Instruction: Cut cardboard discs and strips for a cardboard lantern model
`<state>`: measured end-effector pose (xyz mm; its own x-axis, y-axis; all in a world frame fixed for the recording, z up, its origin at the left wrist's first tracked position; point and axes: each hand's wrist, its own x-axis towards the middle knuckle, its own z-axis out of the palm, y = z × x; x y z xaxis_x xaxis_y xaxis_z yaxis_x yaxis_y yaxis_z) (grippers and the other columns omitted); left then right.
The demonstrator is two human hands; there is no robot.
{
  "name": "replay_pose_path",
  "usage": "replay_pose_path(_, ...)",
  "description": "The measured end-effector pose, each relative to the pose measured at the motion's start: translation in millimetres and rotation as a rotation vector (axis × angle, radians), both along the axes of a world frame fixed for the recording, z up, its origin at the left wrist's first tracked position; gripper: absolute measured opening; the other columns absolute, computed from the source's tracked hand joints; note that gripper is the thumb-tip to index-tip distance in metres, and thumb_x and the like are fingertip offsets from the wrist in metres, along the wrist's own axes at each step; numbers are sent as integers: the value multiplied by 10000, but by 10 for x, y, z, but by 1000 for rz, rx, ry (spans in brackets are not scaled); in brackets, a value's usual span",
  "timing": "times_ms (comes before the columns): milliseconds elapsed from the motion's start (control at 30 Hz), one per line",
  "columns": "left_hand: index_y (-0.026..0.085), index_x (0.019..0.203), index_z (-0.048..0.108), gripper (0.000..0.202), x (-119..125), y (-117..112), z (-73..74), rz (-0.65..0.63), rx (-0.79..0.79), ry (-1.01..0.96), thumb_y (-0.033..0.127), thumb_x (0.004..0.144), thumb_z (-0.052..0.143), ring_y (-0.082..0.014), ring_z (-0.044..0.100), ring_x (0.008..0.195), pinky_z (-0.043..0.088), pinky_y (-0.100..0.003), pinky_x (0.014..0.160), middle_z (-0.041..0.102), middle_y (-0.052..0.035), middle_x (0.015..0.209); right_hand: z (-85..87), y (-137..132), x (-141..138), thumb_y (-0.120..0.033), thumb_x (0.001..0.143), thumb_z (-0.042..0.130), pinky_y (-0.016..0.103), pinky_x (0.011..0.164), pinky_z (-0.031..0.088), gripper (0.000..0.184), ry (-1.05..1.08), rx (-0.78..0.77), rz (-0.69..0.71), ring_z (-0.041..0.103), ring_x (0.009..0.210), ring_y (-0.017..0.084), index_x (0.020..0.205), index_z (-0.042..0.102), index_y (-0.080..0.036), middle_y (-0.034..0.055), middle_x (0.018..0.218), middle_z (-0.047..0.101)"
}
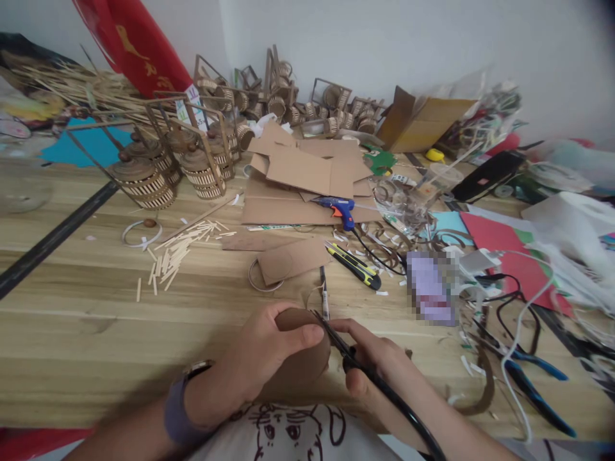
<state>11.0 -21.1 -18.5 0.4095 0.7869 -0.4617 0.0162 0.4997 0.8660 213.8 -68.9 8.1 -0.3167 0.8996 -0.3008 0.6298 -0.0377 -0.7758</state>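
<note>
My left hand is closed round a round brown cardboard piece, thumb on top of it, held just above the table's near edge. My right hand grips black-handled scissors, whose blades meet the right edge of that cardboard piece. A thin curl of cardboard rises just beyond the piece. A watch sits on my left wrist.
On the wooden table lie a pen, a yellow-black utility knife, a blue glue gun, flat cardboard sheets, small wooden sticks, woven cardboard baskets and blue-handled pliers. Cables and paper clutter the right side.
</note>
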Motion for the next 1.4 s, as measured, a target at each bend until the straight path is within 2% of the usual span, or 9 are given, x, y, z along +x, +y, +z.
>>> replay_pose_path(133,171,886,740,382,-9,-6,33,-29,13,22,474,666,811,-207,619,799,450,-309,745,728,-15,837,9,-16,-33,-907,847,290,257,514,233,888,10,-15,-2,327,514,122,1288,593,-199,-96,563,332)
replay_pose_path(300,175,862,734,395,-30,-5,28,-57,32,68,517,676,799,-210,613,797,444,-304,722,714,-8,809,-23,-32,-31,-934,819,274,259,528,264,899,26,-22,3,344,547,128,1182,646,-201,-76,588,372)
replay_pose_path(400,179,906,751,420,-44,-1,31,-79,38,91,524,671,797,-233,629,849,458,-316,751,737,-19,860,-44,-30,-2,-894,852,336,255,514,232,829,27,-46,24,331,536,119,1227,616,-211,-86,575,362)
replay_pose_path(500,177,949,759,418,-52,3,60,-91,37,116,493,677,794,-247,640,896,466,-324,785,753,-28,911,-41,-24,17,-800,875,477,253,504,195,708,4,-53,27,309,523,113,1277,568,-224,-106,551,332)
replay_pose_path(567,178,950,757,403,-51,5,78,-105,37,114,479,685,792,-239,641,885,462,-318,781,752,-23,901,-30,-23,20,-788,866,501,255,509,189,718,3,-41,28,302,524,114,1301,541,-218,-110,555,348)
replay_pose_path(800,169,922,748,409,-42,14,54,-139,31,108,494,681,807,-196,608,773,436,-287,698,719,-3,812,-28,-37,17,-938,814,267,265,515,217,929,41,-42,34,336,514,130,1299,554,-201,-97,566,336)
replay_pose_path(1067,191,875,761,346,-51,24,88,-172,55,66,475,681,794,-186,604,746,455,-280,699,712,11,775,-165,-78,77,-893,850,344,253,506,291,820,18,-70,36,464,540,152,1266,598,-234,-64,587,461)
replay_pose_path(1200,187,848,765,311,-45,24,102,-160,66,89,452,686,788,-177,592,742,445,-266,675,712,12,788,-141,-92,66,-901,843,334,259,514,320,833,39,-71,9,492,558,169,1249,616,-231,-36,609,540)
replay_pose_path(1400,191,895,779,350,-53,31,158,-182,73,71,469,684,799,-192,620,779,453,-278,709,743,5,830,-14,-62,27,-965,770,322,267,506,194,921,24,-59,28,325,509,122,1215,606,-210,-94,545,347)
